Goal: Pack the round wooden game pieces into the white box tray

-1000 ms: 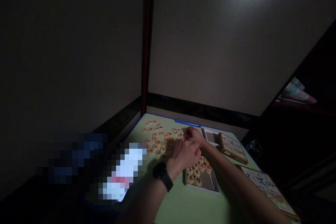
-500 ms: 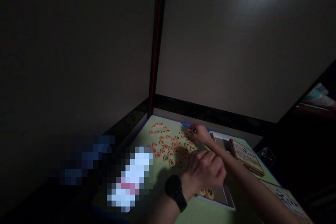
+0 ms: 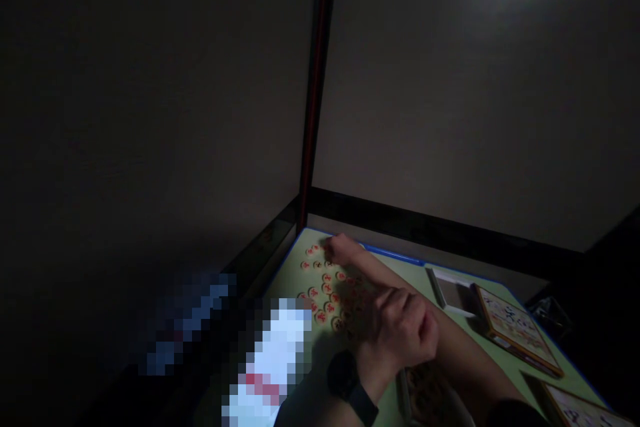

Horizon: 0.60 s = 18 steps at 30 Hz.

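Round wooden Chinese chess pieces (image 3: 327, 287), marked in red or black characters, lie scattered on the pale green table (image 3: 290, 280). At the far corner, my right hand (image 3: 344, 249) is lowered over the pieces with its fingers curled. Whatever it may hold is hidden. Closer to me is my left hand (image 3: 403, 325), closed like a fist, knuckles up, with a black watch (image 3: 345, 373) on the wrist. Its contents cannot be seen. My right forearm passes beyond the left hand. An open box (image 3: 404, 393) holding more pieces is partly covered by my arms.
A light-rimmed open tray (image 3: 445, 293) lies to the right, beside a printed box lid (image 3: 520, 327). Another printed lid (image 3: 575, 407) sits at the lower right. A blurred-out bright patch (image 3: 270, 353) covers the table's left edge. Walls (image 3: 425, 100) meet behind the table.
My right hand has moved left along the far side to the corner pieces. My left hand stays closed in much the same place. The view has shifted, so more of the right side shows.
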### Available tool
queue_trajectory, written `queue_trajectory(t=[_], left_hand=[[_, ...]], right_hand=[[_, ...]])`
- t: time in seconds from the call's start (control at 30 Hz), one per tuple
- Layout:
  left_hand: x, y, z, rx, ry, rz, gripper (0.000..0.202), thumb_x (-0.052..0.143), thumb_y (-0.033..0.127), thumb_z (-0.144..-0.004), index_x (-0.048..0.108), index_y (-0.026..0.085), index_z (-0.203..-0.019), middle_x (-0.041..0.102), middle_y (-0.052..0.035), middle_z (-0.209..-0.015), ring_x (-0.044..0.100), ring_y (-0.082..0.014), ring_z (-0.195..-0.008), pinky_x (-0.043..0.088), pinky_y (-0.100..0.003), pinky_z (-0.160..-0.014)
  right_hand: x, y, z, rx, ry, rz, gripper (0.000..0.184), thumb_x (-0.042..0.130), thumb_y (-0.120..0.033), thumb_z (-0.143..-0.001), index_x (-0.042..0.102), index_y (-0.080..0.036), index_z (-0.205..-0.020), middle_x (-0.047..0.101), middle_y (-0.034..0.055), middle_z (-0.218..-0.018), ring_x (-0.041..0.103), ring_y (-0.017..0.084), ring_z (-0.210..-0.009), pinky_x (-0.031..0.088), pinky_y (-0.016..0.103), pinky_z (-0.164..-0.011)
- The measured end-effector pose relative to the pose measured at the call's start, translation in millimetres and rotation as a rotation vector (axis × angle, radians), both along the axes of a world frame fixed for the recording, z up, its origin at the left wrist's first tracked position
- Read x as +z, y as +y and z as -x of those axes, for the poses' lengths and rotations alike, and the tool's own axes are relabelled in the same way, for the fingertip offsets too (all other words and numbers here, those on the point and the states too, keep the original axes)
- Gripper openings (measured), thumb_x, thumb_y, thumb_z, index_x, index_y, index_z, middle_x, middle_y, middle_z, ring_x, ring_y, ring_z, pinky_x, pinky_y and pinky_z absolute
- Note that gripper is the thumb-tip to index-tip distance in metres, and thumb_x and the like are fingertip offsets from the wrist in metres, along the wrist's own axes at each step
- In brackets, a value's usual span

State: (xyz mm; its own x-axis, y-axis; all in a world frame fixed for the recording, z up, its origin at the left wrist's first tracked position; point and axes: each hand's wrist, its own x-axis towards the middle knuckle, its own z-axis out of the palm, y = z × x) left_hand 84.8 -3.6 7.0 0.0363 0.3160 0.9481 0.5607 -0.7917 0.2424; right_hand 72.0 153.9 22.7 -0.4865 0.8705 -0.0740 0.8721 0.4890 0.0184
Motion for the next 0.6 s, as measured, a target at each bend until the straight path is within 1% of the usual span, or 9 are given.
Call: queue_trajectory(t=[0.1, 0.17, 0.27, 0.33, 0.43, 0.53, 0.6], left_hand=[[3.0, 0, 1, 0.013, -0.013, -0.011, 0.02, 0.044, 0.012, -0.077, 0.05, 0.02, -0.06, 0.053, -0.0011, -0.055, 0.053, -0.0146, -0.052, 0.037, -0.031, -0.054], [5.6, 0, 3, 0.024, -0.029, -0.005, 0.021, 0.044, 0.013, -0.079, 0.051, 0.02, -0.06, 0.053, -0.0015, -0.055, 0.053, -0.015, -0.052, 0.037, -0.031, -0.054], [8.9, 0, 7, 0.031, -0.052, 0.0, 0.022, 0.044, 0.013, -0.08, 0.05, 0.02, -0.06, 0.053, -0.0015, -0.054, 0.052, -0.0149, -0.052, 0.036, -0.031, -0.054], [10.7, 1, 9, 0.036, -0.063, -0.003, 0.023, 0.044, 0.012, -0.08, 0.049, 0.02, -0.06, 0.053, -0.0009, -0.054, 0.052, -0.0142, -0.052, 0.034, -0.031, -0.054], [12.4, 1, 11, 0.051, -0.073, -0.002, 0.023, 0.044, 0.011, -0.08, 0.047, 0.02, -0.06, 0.052, -0.0002, -0.053, 0.052, -0.0135, -0.052, 0.033, -0.031, -0.054], [12.4, 1, 11, 0.046, -0.07, -0.011, 0.022, 0.044, 0.011, -0.08, 0.047, 0.021, -0.06, 0.052, -0.0002, -0.054, 0.052, -0.0134, -0.053, 0.034, -0.031, -0.054], [11.5, 2, 11, 0.042, -0.058, -0.005, 0.022, 0.044, 0.012, -0.08, 0.047, 0.02, -0.06, 0.052, -0.0003, -0.054, 0.052, -0.0134, -0.053, 0.035, -0.031, -0.055]], right_hand=[[6.7, -4, 0, 0.039, -0.034, 0.0, 0.028, 0.063, -0.02, -0.083, 0.067, -0.014, -0.11, 0.072, 0.0168, -0.107, 0.068, 0.025, -0.096, 0.047, 0.027, -0.076], [11.8, -5, 0, 0.053, -0.03, -0.014, 0.031, 0.058, -0.021, -0.088, 0.062, -0.013, -0.117, 0.071, 0.0178, -0.109, 0.068, 0.025, -0.095, 0.047, 0.027, -0.074], [17.0, 1, 4, 0.075, -0.008, -0.035, 0.032, 0.049, -0.021, -0.093, 0.058, -0.011, -0.122, 0.07, 0.0175, -0.111, 0.068, 0.022, -0.093, 0.045, 0.025, -0.069], [16.7, 8, 10, 0.109, 0.004, -0.041, 0.03, 0.05, -0.019, -0.091, 0.06, -0.012, -0.118, 0.07, 0.0154, -0.112, 0.066, 0.02, -0.094, 0.044, 0.023, -0.07], [11.6, 16, 20, 0.166, 0.001, -0.043, 0.023, 0.051, -0.014, -0.089, 0.067, -0.012, -0.105, 0.07, 0.0142, -0.11, 0.065, 0.019, -0.095, 0.042, 0.022, -0.073], [7.1, 20, 27, 0.205, -0.019, -0.042, 0.023, 0.049, -0.011, -0.088, 0.07, -0.012, -0.096, 0.07, 0.0146, -0.106, 0.064, 0.018, -0.091, 0.041, 0.023, -0.073], [6.8, 21, 28, 0.224, -0.033, -0.037, 0.022, 0.05, -0.011, -0.087, 0.071, -0.014, -0.093, 0.071, 0.0128, -0.102, 0.064, 0.018, -0.089, 0.04, 0.023, -0.072]])
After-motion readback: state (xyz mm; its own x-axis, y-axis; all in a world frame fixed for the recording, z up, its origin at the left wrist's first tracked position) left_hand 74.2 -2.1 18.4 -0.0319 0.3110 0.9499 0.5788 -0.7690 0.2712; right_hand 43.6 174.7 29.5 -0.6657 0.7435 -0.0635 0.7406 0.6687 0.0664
